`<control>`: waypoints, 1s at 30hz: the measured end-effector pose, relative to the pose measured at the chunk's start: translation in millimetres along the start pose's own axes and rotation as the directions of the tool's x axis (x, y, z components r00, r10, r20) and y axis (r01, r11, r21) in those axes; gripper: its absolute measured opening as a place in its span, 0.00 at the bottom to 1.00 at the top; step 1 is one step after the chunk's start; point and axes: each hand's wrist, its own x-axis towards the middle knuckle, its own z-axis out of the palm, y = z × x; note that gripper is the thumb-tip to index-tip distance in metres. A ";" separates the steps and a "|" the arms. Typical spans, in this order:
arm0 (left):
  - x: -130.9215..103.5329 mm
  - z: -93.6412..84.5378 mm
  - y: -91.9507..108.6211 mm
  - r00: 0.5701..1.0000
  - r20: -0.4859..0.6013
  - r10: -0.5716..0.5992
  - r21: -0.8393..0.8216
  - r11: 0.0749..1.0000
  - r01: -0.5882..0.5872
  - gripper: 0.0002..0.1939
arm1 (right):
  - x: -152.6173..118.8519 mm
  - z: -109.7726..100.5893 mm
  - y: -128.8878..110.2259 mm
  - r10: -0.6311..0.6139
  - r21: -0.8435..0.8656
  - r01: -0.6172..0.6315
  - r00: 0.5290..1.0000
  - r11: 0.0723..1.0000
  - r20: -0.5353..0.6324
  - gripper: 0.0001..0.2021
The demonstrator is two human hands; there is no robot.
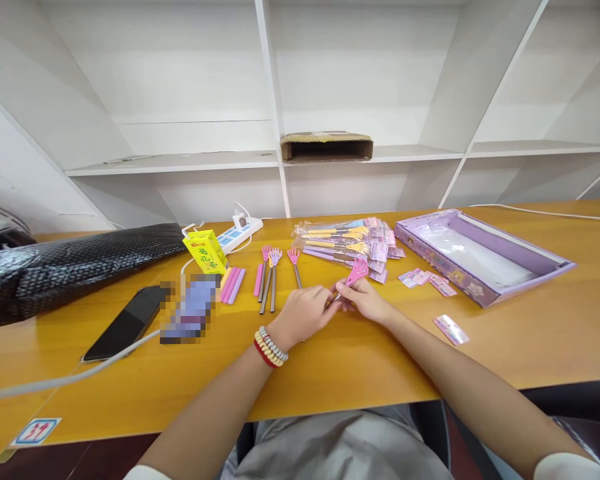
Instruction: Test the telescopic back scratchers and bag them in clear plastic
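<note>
A back scratcher with a pink claw-shaped head [359,269] and a metal rod is held between both hands above the table. My left hand [304,312] is closed around the rod's lower part. With thumb and fingers, my right hand [364,300] pinches it just below the pink head. Left of the hands lie several loose back scratchers with metal rods, among them a pink one [294,257] and a purple one [275,259]. Beside them are coloured handle sleeves, one pink [258,280] and one purple [237,287]. Fingertips are partly hidden.
Bagged back scratchers [345,241] lie beyond the hands. To the right are small printed cards [451,329] and a purple open box [525,280]. A yellow drink carton [206,252], power strip [240,233], black phone [127,323] and black wrapped bundle [80,267] occupy the left.
</note>
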 end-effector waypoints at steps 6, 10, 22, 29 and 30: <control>1.1 -20.3 -42.4 0.932 -0.200 -0.304 0.071 0.944 0.323 0.15 | 4.4 -13.0 5.7 0.148 0.273 -0.107 0.980 0.956 -0.131 0.20; -9.7 -36.9 -97.7 0.677 -0.287 -0.677 0.206 0.647 0.734 0.14 | 5.3 -25.0 5.4 0.185 0.295 -0.110 0.953 0.949 -0.240 0.19; -24.4 -42.2 -136.7 0.324 -0.119 -0.939 0.196 0.297 0.934 0.26 | 4.3 -24.3 2.4 0.183 0.294 -0.109 0.954 0.950 -0.236 0.19; -21.6 -41.2 -135.9 0.316 -0.092 -0.944 0.212 0.292 0.933 0.24 | 3.0 -26.3 -1.7 0.165 0.309 -0.090 0.961 0.947 -0.224 0.18; -21.3 -40.5 -137.6 0.317 -0.083 -0.945 0.220 0.293 0.931 0.24 | 3.0 -26.3 -2.2 0.165 0.309 -0.092 0.961 0.947 -0.220 0.18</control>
